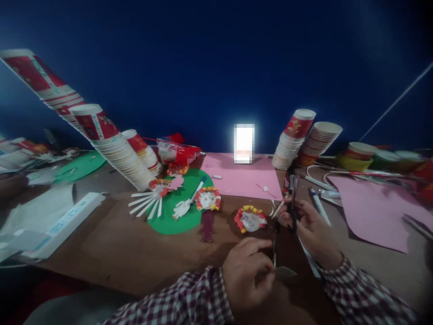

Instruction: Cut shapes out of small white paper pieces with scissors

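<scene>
My right hand (313,228) is closed around dark-handled scissors (293,203), held upright over the table's right side. My left hand (248,273) is lower and nearer to me, its fingers curled; blur hides what they hold, if anything. Just beside its fingertips are a thin dark strip (276,246) and a small greyish flat piece (286,273). Beyond my left hand lies a round paper face (250,221) with a red and yellow crinkled rim. Farther left, a similar face (207,199) sits above a dark maroon cutout (207,226).
Leaning stacks of paper cups (113,146) rise at left; more cups (294,137) stand at the back right. A green disc (176,216) carries a marker (199,188) and white paper cutouts. Pink sheets (233,176), a power strip (67,223) and a glowing screen (244,143) are around.
</scene>
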Demonstrator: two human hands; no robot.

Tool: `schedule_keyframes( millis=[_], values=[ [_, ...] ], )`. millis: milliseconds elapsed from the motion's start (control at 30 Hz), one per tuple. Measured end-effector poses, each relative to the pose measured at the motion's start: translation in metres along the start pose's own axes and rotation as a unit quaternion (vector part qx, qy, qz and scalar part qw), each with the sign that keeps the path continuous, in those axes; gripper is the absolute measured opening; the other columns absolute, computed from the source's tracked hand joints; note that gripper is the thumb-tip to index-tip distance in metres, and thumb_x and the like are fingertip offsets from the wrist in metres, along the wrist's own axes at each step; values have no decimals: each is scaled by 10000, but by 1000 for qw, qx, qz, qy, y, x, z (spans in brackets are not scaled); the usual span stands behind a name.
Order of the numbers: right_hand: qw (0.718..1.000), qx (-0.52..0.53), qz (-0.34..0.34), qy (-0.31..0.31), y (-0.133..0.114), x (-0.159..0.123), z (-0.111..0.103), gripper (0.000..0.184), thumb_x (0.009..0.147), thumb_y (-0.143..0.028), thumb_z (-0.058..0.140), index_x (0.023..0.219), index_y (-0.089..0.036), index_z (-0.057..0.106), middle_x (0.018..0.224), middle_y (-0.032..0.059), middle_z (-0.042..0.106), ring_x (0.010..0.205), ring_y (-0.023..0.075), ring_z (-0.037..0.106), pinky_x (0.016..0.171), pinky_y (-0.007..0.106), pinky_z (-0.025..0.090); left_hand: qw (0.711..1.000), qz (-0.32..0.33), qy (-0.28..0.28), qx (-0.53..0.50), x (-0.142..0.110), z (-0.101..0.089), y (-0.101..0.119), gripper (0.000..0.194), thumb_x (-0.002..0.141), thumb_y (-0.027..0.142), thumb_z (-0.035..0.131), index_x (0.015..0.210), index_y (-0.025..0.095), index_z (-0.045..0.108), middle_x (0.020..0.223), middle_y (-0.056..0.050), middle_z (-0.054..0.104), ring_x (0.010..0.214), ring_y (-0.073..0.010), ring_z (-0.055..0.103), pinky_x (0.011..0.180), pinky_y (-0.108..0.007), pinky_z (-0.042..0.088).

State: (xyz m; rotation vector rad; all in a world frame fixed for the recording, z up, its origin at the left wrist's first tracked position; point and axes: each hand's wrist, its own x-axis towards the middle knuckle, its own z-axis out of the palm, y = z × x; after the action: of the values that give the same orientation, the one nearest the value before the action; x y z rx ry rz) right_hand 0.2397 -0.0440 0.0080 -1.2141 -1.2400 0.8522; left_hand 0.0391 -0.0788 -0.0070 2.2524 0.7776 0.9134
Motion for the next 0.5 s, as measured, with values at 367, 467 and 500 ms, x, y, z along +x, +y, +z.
schedule_keyframes(
  millis=[367, 467, 500],
  values=[
    [1000, 16, -5, -2, 3, 1, -8, 380, 740, -284, 686, 1098, -239, 567, 870, 42, 640, 782, 190, 614, 664, 298, 525, 990, -48, -50, 126, -11, -6, -5, 123, 732, 200, 513, 844, 161, 543, 1226, -125, 518, 1189, -239, 424, 1033, -404, 319],
    [1000, 18, -1, -9, 2, 0, -7, 396, 745, -293, 681, 1116, -228, 558, 864, 49, 640, 774, 190, 615, 661, 304, 527, 989, -53, -49, 125, -7, -7, -10, 92, 727, 201, 513, 808, 166, 538, 1136, -123, 560, 1159, -239, 448, 1025, -405, 325],
    [1000, 15, 0, -10, 2, 0, -7, 396, 742, -297, 683, 1112, -224, 560, 861, 49, 639, 772, 189, 616, 664, 303, 526, 989, -52, -48, 127, -7, -8, -11, 88, 722, 201, 516, 799, 165, 537, 1116, -124, 564, 1143, -241, 457, 1017, -407, 333]
  ],
)
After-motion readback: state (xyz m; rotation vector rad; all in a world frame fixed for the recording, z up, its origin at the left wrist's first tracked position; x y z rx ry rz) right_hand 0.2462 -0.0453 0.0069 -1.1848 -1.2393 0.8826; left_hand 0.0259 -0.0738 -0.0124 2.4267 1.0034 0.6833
